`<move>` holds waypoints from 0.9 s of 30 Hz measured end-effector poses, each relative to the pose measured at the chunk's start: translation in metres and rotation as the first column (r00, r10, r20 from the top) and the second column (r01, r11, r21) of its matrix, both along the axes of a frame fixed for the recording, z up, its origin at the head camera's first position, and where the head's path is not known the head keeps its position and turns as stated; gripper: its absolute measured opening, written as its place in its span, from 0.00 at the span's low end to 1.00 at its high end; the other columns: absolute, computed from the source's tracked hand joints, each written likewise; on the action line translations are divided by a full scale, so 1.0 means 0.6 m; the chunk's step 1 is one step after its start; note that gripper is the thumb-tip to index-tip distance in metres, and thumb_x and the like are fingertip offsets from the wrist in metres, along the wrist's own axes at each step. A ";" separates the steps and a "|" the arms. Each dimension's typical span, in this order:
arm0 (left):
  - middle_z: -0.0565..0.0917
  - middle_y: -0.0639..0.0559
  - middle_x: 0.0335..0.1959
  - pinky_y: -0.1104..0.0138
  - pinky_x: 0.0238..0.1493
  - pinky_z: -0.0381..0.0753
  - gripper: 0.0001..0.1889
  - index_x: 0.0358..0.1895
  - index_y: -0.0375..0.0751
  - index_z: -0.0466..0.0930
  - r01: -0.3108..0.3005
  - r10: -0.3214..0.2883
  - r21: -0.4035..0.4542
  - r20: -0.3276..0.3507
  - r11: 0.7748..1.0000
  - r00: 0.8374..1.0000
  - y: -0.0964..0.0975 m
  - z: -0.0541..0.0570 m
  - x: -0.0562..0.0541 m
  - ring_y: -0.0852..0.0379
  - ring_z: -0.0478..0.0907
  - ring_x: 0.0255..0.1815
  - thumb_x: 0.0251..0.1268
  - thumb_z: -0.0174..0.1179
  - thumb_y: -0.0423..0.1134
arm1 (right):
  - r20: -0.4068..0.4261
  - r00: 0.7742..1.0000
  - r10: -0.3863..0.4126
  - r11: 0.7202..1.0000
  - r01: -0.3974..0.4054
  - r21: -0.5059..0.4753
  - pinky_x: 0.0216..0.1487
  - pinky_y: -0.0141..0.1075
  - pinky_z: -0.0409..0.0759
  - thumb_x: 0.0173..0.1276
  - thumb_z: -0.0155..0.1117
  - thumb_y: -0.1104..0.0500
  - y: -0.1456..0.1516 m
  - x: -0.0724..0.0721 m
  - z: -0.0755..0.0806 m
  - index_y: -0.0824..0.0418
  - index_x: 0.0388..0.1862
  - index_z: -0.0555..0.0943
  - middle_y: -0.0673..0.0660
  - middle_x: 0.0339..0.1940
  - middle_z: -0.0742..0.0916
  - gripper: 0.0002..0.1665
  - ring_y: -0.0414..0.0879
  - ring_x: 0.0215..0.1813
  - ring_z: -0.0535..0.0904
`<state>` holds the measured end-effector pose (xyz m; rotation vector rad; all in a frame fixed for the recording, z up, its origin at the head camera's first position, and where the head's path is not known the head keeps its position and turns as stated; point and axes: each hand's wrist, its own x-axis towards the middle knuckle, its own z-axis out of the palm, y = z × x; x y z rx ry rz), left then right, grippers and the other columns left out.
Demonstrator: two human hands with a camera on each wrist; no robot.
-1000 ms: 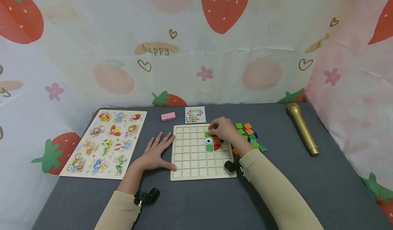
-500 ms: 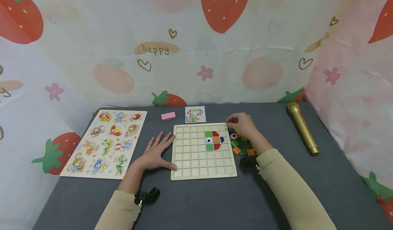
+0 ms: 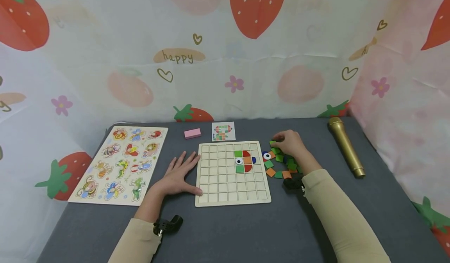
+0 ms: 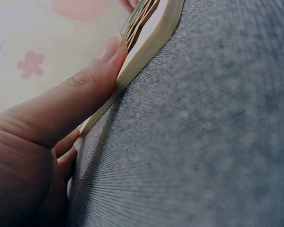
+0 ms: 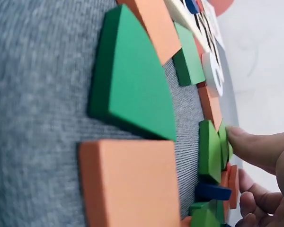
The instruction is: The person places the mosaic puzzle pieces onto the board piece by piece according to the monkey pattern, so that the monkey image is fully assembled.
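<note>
A wooden grid board (image 3: 223,187) lies flat, with green, red, orange and blue tiles and an eye tile (image 3: 239,160) set in its upper right cells. My left hand (image 3: 174,179) rests spread at the board's left edge; in the left wrist view its thumb (image 4: 97,75) touches the rim. Right of the board, my right hand (image 3: 291,143) is at the top of a heap of loose tiles. Its fingertips pinch a green tile (image 3: 272,143), and the right wrist view has the thumb (image 5: 248,144) against green tiles (image 5: 209,150). The index fingertip is hidden there.
A small pattern card (image 3: 223,131) and a pink block (image 3: 192,133) lie behind the board. An insect puzzle board (image 3: 121,165) is at the left, a gold microphone (image 3: 346,148) at the right. Loose orange tiles (image 3: 270,172) lie close to the grid board's right edge.
My right hand has moved right from the board to the heap, leaving a green tile in the grid, and its fingers have come down on another. My left hand stays still.
</note>
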<state>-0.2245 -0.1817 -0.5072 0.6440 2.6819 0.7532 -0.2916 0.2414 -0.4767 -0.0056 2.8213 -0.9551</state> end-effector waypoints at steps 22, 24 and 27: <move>0.43 0.49 0.85 0.41 0.79 0.27 0.66 0.83 0.53 0.45 0.005 -0.005 0.010 0.008 1.000 1.000 0.001 0.002 0.002 0.41 0.28 0.84 0.42 0.76 0.68 | -0.043 0.998 -0.042 0.993 0.037 -0.116 0.40 0.43 0.80 0.70 0.70 0.47 -0.006 0.010 0.015 0.59 0.45 0.81 0.62 0.48 0.84 0.18 0.55 0.45 0.79; 0.44 0.48 0.85 0.41 0.79 0.27 0.66 0.83 0.52 0.46 0.006 -0.006 0.014 0.004 1.000 1.000 0.001 0.002 0.002 0.40 0.29 0.84 0.42 0.76 0.68 | -0.065 0.998 -0.023 0.992 0.015 -0.125 0.39 0.43 0.80 0.69 0.70 0.46 -0.010 0.014 0.019 0.59 0.45 0.82 0.61 0.47 0.84 0.18 0.54 0.43 0.79; 0.44 0.47 0.85 0.40 0.79 0.28 0.66 0.83 0.51 0.46 0.008 -0.008 0.020 0.000 1.000 1.000 0.001 0.003 0.002 0.40 0.29 0.84 0.42 0.76 0.67 | -0.096 0.995 0.009 0.992 -0.021 -0.128 0.39 0.44 0.80 0.69 0.70 0.46 -0.019 0.020 0.027 0.60 0.45 0.83 0.61 0.45 0.85 0.19 0.54 0.43 0.80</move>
